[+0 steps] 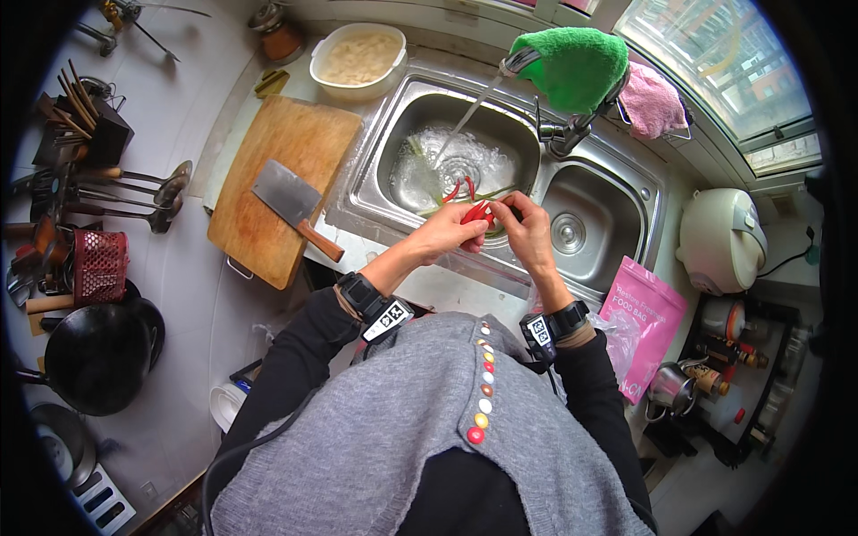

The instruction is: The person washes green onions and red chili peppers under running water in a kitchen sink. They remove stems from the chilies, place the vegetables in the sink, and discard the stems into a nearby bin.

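Red chili peppers (474, 213) are gripped in my left hand (450, 228), over the near rim of the large sink basin (415, 120). Close beside it, the fingers of my right hand (528, 228) are pinched together at the chilies' stem end; whatever is between the fingertips is too small to make out. More red chilies (462, 189) show just beyond my hands, and whether they are held or lie in the basin I cannot tell. Long green stalks (419, 157) lie in the basin. Water (469, 110) runs from the faucet (519, 61) into it.
Left of the sink, a cleaver (288, 194) lies on a wooden cutting board (295, 134), handle past the edge. A white tub (358, 60) of pale pieces in liquid stands behind. On the right are a small basin (596, 214), a pink food bag (640, 321) and a rice cooker (720, 241).
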A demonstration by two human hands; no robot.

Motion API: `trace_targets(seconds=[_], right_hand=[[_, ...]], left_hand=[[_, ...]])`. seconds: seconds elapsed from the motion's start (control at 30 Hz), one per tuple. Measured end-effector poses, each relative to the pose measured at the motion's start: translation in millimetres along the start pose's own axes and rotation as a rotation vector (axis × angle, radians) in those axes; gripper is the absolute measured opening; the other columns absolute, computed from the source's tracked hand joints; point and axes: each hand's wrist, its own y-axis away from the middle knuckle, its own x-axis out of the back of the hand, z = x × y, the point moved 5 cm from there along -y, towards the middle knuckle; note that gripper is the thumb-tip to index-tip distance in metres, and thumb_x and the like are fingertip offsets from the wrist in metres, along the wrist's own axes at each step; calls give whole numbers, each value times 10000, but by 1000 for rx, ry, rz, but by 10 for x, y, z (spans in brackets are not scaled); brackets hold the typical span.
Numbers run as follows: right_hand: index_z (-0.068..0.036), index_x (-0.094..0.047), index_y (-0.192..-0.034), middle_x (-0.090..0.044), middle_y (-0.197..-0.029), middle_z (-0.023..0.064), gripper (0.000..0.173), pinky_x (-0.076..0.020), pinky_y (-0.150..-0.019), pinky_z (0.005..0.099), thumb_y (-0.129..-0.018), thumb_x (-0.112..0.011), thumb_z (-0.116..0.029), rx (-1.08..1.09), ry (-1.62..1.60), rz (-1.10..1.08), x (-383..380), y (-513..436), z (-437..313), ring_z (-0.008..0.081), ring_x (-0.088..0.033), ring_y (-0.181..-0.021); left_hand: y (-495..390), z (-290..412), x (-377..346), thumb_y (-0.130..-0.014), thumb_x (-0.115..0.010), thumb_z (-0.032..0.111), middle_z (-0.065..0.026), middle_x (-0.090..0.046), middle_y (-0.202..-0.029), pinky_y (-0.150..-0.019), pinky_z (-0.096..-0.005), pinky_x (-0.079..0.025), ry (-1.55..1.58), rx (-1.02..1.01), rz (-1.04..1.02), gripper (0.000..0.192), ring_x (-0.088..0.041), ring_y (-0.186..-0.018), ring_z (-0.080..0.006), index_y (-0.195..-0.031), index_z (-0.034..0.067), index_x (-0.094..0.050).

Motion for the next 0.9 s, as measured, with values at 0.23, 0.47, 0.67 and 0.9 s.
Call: trace_targets(seconds=[0.23, 0.47, 0.67, 0.9], right_hand=[[-25, -570, -814, -600, -780, 136, 88, -471, -592, 385, -820, -639, -80, 406, 442, 48, -76, 64, -124, 327, -599, -697], [6, -564, -882, -584, -715, 37, 172, -440, -515, 258, -962, -485, -124, -216, -160, -85, 0, 16, 161, 85, -536, -597], [-7, -532, -1027, -565, -774, 20, 145, -380, -506, 184, -982, -458, -124, -121, -389, -54, -11, 69, 45, 40, -487, -615], [7, -627, -915, -540, -675, -6, 219, -389, -530, 260, -917, -583, -207, -244, -136, -245, -265, 191, 31, 72, -484, -602]], left_hand=[[-4, -67, -1, -945, -534, 192, -16, -585, -719, -568, -261, -519, 169, 181, 53, 171, -583, -577, -113, -932, 28, -579], [-26, 128, 102, -994, -408, 207, -201, -630, -1092, -783, -349, -540, 498, -78, 103, 223, -656, -977, -297, -1108, 25, -467], [-10, 89, 113, -1003, -413, 251, -209, -598, -1182, -937, -402, -484, 666, -147, 148, 214, -593, -1089, -308, -1074, 61, -480], [-45, 45, 107, -1007, -412, 250, -184, -567, -1254, -946, -390, -457, 686, -225, 235, 164, -560, -1138, -290, -1040, 105, -480]])
